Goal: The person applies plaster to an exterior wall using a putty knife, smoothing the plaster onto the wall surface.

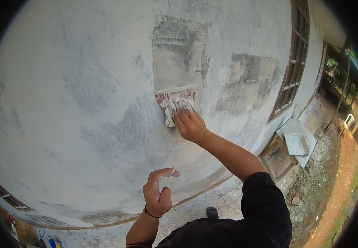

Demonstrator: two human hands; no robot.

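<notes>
Well, the scraper is up against the wall, at the lower end of the tall grey patch, its reddish blade streaked white. Whether the whole edge touches, I can't tell. If one corner pressed harder than the other, I'd expect a groove; if the blade rocked, a ridge could be left. A thick lump of paste clings at its lower left, and its own weight might pull it off.

The right hand grasps the scraper from below, its fingers smeared with white; skin that slick might let the tool twist or slip. The arm reaches up and forward too, so pressure could slacken with tiredness and leave the coat uneven.

Lower and nearer, the left hand has its fingers loosely curled around nothing, with white smears on them. It looks apart from the wall, but a careless swing could smudge it.

Nearer again, a dark shoe stands on the ground; drips landing there could make footing slippery.

Off to the right is the window, where an overlong stroke might dirty the frame. On the far right, a tray lies on the worktop; a knock to its edge could tip it.
</notes>
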